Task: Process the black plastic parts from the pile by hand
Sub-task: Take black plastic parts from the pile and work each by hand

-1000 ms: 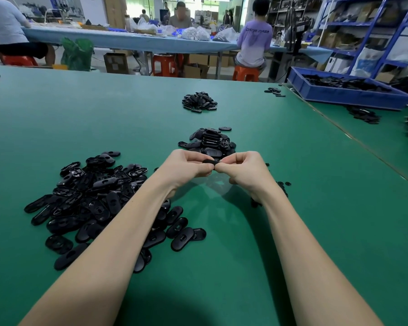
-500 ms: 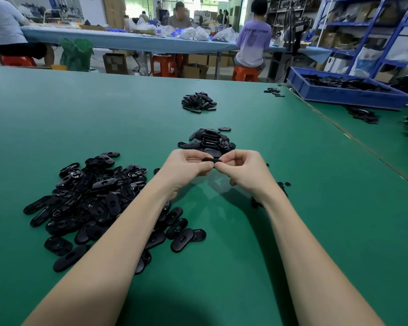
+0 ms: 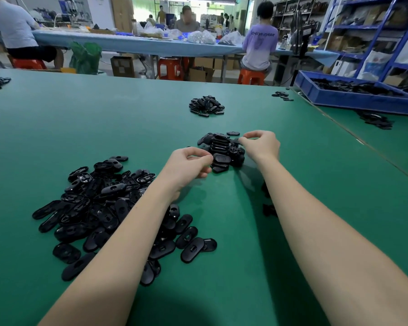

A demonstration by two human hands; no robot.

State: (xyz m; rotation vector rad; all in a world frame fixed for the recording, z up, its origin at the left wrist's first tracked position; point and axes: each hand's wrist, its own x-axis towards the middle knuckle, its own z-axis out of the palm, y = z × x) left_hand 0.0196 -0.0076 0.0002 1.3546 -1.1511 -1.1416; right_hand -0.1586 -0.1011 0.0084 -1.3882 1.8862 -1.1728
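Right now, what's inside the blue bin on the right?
The blue bin holds loose black plastic parts, spread along its length. Its near wall hides the lower layers and the floor, so depth of fill cannot be told.

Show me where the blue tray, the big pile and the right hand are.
blue tray point(image 3: 353, 101): head view, front wall.
big pile point(image 3: 97, 203): head view, middle of the heap.
right hand point(image 3: 260, 144): head view, back of the hand.

large pile point(image 3: 99, 208): its near-right parts lie hidden under the left forearm.
left hand point(image 3: 186, 168): fingertips curled inward; whether they hold anything cannot be told.
right hand point(image 3: 260, 144): what its fingertips pinch is too small to tell.
dark scraps point(image 3: 267, 209): half hidden by the right forearm.
blue tray point(image 3: 353, 97): cut off by the right edge.
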